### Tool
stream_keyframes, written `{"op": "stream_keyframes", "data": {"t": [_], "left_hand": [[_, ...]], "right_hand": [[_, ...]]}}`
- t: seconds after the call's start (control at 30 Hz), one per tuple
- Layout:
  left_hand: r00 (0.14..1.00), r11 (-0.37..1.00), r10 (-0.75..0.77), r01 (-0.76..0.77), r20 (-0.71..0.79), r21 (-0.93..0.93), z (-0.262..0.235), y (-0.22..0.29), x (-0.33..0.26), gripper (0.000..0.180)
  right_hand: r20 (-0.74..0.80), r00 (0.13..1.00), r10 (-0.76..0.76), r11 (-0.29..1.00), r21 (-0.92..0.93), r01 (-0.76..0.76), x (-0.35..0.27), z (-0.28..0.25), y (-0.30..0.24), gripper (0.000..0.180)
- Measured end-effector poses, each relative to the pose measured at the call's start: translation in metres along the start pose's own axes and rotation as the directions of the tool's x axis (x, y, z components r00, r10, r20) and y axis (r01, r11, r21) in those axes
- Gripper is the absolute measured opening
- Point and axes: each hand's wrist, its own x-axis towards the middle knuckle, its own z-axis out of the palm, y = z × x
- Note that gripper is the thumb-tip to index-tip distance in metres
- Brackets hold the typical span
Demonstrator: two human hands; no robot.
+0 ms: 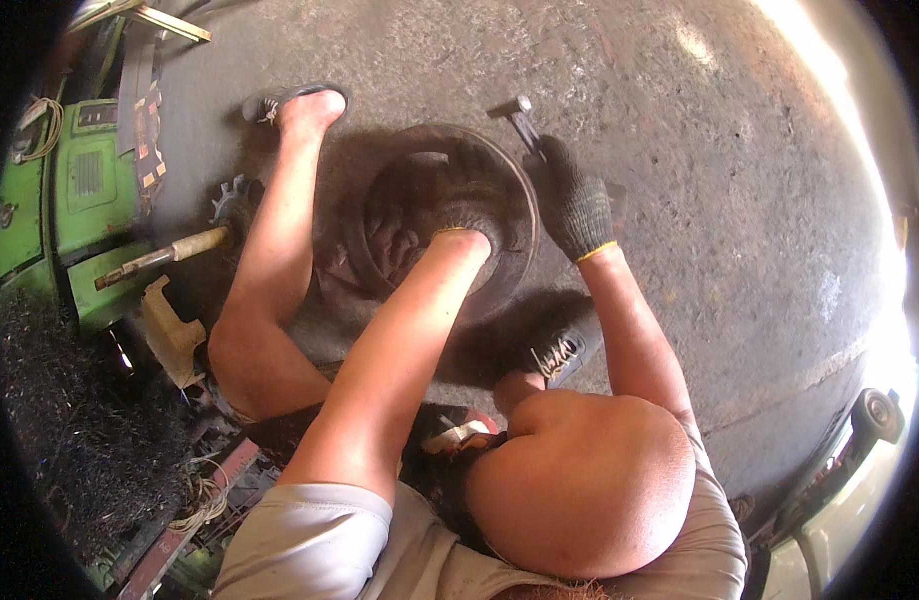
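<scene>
While the left hand is lowered into the opening of a dark, round metal drum or ring at the centre of the frame, the right hand is just beside this ring, toward the upper right. Both hands wear dark knitted gloves with a yellow edge at the cuff. The right fingers are closed around the handle of a hammer, whose metal head points to the top of the frame, over the concrete floor. The left fingers are lost in the shadow inside the ring, so I cannot tell how far they are open, nor whether they have hold of something.

The ring lies on the floor between the person's two feet. One dark shoe is in the upper left, and a laced shoe is below the ring, a little to the right. At the left side of the frame is a green machine, with a shaft in front of it and a torn piece of cardboard below. In the lower left lies a heap of dark shavings, and at the lower right edge a pale vehicle is partly visible.
</scene>
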Motion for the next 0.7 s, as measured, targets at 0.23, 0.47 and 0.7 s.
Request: {"op": "stream_keyframes", "data": {"t": [0.23, 0.47, 0.7], "left_hand": [[1.000, 0.918, 0.006, -0.001, 0.010, -0.396, -0.024, -0.007, 0.017, 0.076], [0.999, 0.984, -0.005, -0.003, -0.045, -0.175, -0.028, -0.003, 0.002, 0.086], [1.000, 0.989, 0.019, -0.021, -0.012, -0.146, -0.048, 0.000, -0.008, 0.071]], "right_hand": [[0.335, 0.942, 0.012, 0.983, -0.179, 0.051, 0.059, 0.018, -0.005, 0.042], [0.198, 0.944, -0.262, 0.953, -0.099, 0.285, 0.067, 0.019, -0.003, 0.043], [0.287, 0.958, -0.016, 0.998, -0.053, 0.033, 0.051, 0.004, 0.003, 0.041]]}}
